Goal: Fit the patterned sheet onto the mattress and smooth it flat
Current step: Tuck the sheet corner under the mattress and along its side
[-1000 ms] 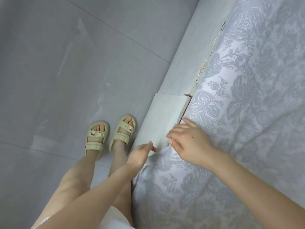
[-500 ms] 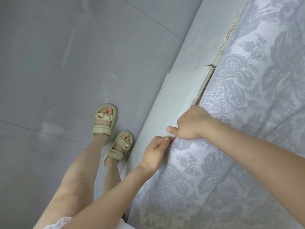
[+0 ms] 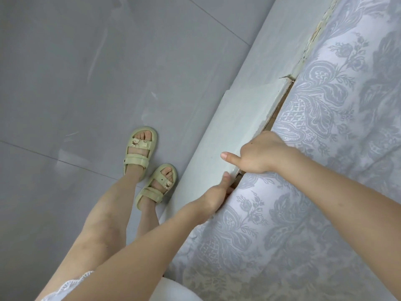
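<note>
The patterned sheet (image 3: 314, 213), pale lilac with grey floral print, covers the mattress on the right. Its edge runs along the pale bed frame (image 3: 234, 131). My right hand (image 3: 260, 155) sits at the gap between frame and mattress. Its fingers go down into the gap out of sight and its thumb sticks out over the frame. My left hand (image 3: 213, 197) is just below it at the same gap. The left thumb lies against the frame edge and the left fingers are hidden under the sheet's edge.
A grey tiled floor (image 3: 86, 83) fills the left. My feet in pale green sandals (image 3: 141, 148) stand close to the bed frame. The frame's top edge shows chipped paint (image 3: 312, 40) further along.
I have stepped along the bed; both hands slid further along the edge. The fingers of both hands have gone down into the gap between frame and mattress with the sheet's edge.
</note>
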The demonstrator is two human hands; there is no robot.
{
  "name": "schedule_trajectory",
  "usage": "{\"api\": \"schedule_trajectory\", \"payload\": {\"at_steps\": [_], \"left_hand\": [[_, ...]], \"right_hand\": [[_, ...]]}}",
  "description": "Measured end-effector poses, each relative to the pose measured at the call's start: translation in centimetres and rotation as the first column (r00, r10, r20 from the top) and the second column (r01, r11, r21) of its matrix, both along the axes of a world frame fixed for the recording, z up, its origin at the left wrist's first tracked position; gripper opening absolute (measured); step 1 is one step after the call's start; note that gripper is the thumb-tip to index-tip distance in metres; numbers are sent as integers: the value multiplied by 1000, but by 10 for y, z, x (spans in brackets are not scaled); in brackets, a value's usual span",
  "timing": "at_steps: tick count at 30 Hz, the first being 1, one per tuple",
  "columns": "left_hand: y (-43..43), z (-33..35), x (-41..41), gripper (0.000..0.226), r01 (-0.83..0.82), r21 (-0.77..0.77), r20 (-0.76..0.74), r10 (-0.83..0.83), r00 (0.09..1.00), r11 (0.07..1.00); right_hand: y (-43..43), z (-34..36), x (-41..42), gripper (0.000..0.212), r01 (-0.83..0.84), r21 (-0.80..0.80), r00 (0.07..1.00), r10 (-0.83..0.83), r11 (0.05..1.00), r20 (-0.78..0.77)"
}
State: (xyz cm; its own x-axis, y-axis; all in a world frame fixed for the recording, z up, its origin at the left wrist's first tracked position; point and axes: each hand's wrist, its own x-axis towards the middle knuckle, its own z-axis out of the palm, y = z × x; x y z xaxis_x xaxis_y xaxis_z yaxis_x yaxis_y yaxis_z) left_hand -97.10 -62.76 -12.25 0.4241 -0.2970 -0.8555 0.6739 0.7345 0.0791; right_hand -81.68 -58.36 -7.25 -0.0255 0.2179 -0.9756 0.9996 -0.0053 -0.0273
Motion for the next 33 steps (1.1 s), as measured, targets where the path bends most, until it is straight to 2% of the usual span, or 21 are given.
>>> {"api": "schedule_trajectory", "payload": {"at_steps": [2,3,7,9,11,14,17,19,21,24,27,28,30,33], "left_hand": [[-4,-2,-17,69,-53,121,-68,61,996,991],[-9,-2,-24,67,-30,127,-61,38,997,991],[-34,4,-21,59,70,-51,-68,-74,995,996],[-40,3,-13,62,44,-148,-118,-62,991,988],[-39,-2,-14,67,33,-164,-132,-55,990,986],[-30,-2,-35,65,24,-19,-86,-26,996,1000],[-22,8,-69,48,-124,257,-111,156,981,958],[-23,11,-98,40,7,410,-153,61,986,912],[-27,13,-118,37,107,427,-153,-45,987,898],[-34,10,-126,45,156,456,-135,-105,985,876],[-40,6,-129,55,185,508,-127,-139,982,842],[-42,3,-131,56,194,490,-126,-151,980,850],[-47,-1,-135,58,194,447,-112,-160,981,873],[-57,-4,-141,56,174,399,-69,-160,985,900]], "right_hand": [[0,2,0,85,-5,-14,1000,5,1000,5],[-1,4,0,83,8,-9,1000,-8,1000,-2],[-6,13,4,67,120,60,991,-117,991,-62],[-6,10,2,63,134,75,990,-130,988,-52],[-6,5,0,62,133,95,991,-131,987,-33],[-13,4,-1,60,239,266,971,-226,934,-79],[-30,13,-4,49,417,437,908,-346,797,-236],[-41,24,-19,49,483,456,874,-378,748,-305],[-54,36,-40,54,444,468,889,-312,764,-334],[-86,56,-83,59,337,451,923,-196,827,-330],[-127,67,-137,54,-20,430,977,108,903,-183],[-138,68,-151,56,-92,392,981,151,915,-122],[-150,64,-165,62,-114,316,989,137,942,-52],[-150,44,-161,64,-102,287,994,106,952,-1]]}}
